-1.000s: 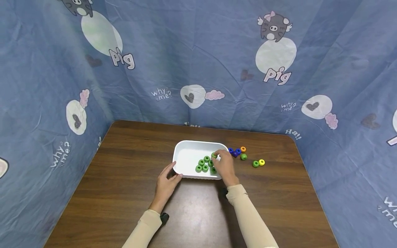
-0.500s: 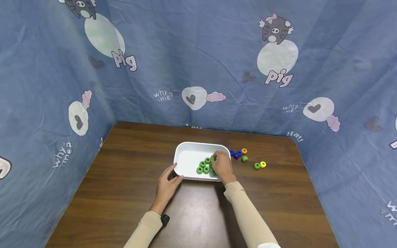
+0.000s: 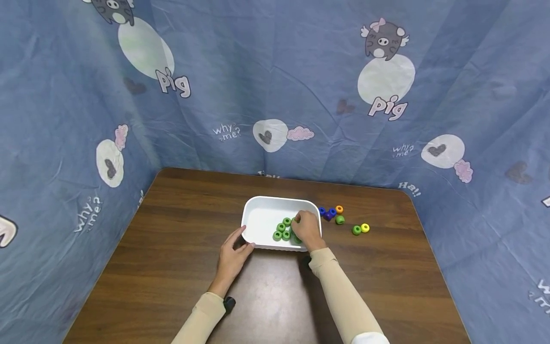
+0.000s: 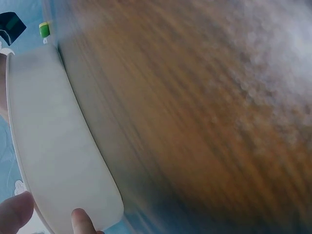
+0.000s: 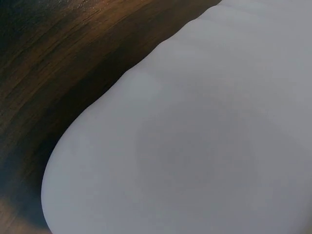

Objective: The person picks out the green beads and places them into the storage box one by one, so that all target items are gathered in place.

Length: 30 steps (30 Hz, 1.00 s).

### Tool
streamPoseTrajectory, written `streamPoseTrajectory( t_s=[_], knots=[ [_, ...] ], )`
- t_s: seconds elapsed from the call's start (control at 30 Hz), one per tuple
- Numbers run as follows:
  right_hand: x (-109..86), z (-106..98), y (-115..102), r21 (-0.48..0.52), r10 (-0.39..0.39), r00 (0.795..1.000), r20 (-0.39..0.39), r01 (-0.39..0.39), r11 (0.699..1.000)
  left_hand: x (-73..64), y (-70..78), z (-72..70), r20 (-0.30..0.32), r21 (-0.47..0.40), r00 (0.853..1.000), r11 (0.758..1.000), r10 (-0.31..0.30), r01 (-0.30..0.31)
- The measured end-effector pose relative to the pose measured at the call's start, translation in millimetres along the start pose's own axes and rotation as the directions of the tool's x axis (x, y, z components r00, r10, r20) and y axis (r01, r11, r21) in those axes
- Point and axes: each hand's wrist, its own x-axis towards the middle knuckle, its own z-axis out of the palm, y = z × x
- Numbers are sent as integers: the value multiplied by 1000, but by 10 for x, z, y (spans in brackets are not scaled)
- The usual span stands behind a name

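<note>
A white tray (image 3: 261,205) stands on the wooden table with several green ring-shaped beads (image 3: 286,235) in its right half. My left hand (image 3: 230,262) holds the tray's near left corner, one finger at the left side and the thumb on the front wall. The left wrist view shows two fingertips (image 4: 82,220) at that corner. My right hand (image 3: 308,228) reaches over the right end of the tray and pinches a green bead (image 3: 295,220), mostly hidden by the fingers. Only the tray's outer wall (image 5: 185,146) fills the right wrist view, so this hand is out of sight there.
Right of the tray lie several dark blue beads (image 3: 332,211), an orange bead (image 3: 339,209) and a loose green bead (image 3: 340,220). Farther right, another green bead (image 3: 356,230) touches a yellow bead (image 3: 364,228). Printed blue cloth (image 3: 206,95) hangs behind the table (image 3: 193,205).
My right hand has lowered slightly with the green bead among the other beads in the tray, covering more of them. The left hand stays on the corner. The head view has shifted slightly.
</note>
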Motion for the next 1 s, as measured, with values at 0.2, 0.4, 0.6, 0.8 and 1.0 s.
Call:
streamPoseTrajectory(
  t_s=[0.2,0.4,0.6,0.8,1.0],
  knots=[
    [-10,3,-4,-2,8,1000,7,-8,1000,-17,0,2,-4,1,1000,1000,-2,2],
    [-7,-17,-10,23,2,1000,-13,-2,1000,-1,-10,4,-8,-4,1000,1000,12,-12],
    [53,-129,29,81,-3,997,-76,9,997,17,-11,1,-7,-7,1000,1000,15,-15],
    [117,-379,220,189,66,980,-190,-29,982,20,-9,7,-2,-10,1000,1000,2,-2],
    [41,-631,576,248,218,945,-244,-156,956,14,-11,9,-6,-7,1000,1000,7,-7]
  ],
)
